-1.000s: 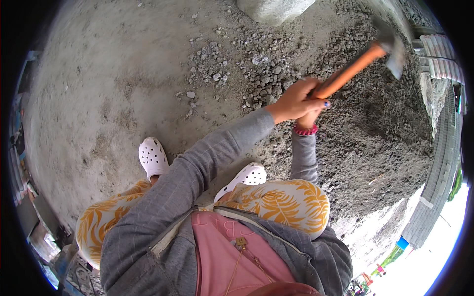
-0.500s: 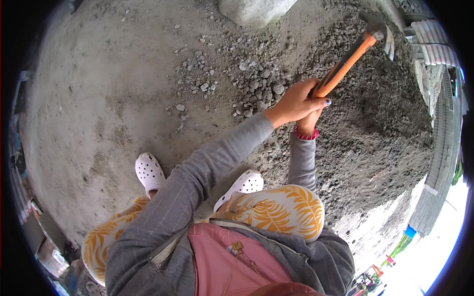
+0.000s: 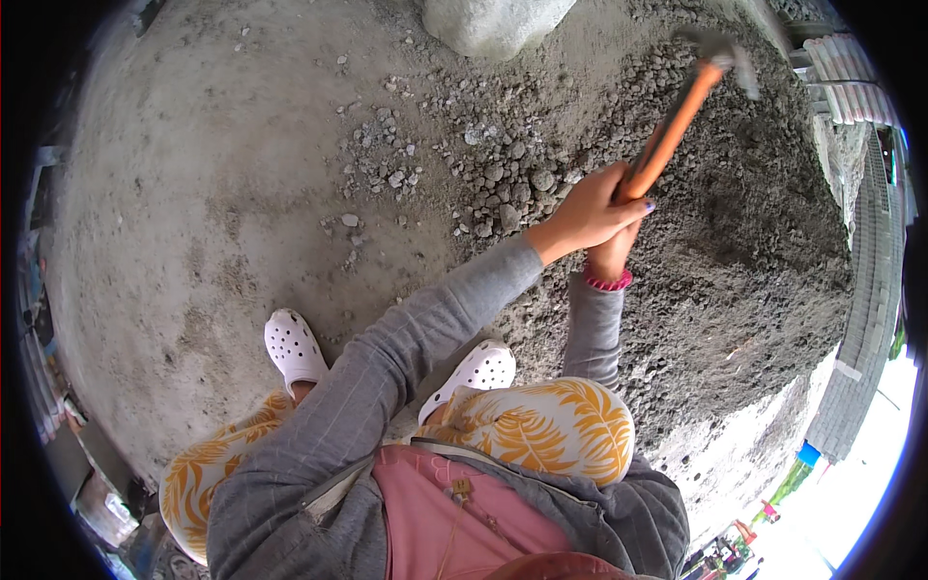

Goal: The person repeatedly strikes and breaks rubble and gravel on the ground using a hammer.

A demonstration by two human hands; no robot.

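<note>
A claw hammer with an orange and black handle is held out in front of me, its metal head far to the upper right and smeared by motion. My left hand wraps round the lower handle. Close behind it, my right hand grips the handle's end, partly hidden by the left one; a red band circles that wrist. Below the hammer spreads dark, loose gravelly soil. Whether the head touches the ground cannot be told.
Small grey stones lie scattered left of the hands. A large pale boulder stands at the far edge. My feet in white clogs rest on packed ground. Grey stacked blocks line the right side.
The hammer's head has shifted slightly left and is now more blurred. Both hands have moved a little nearer, keeping their grip.
</note>
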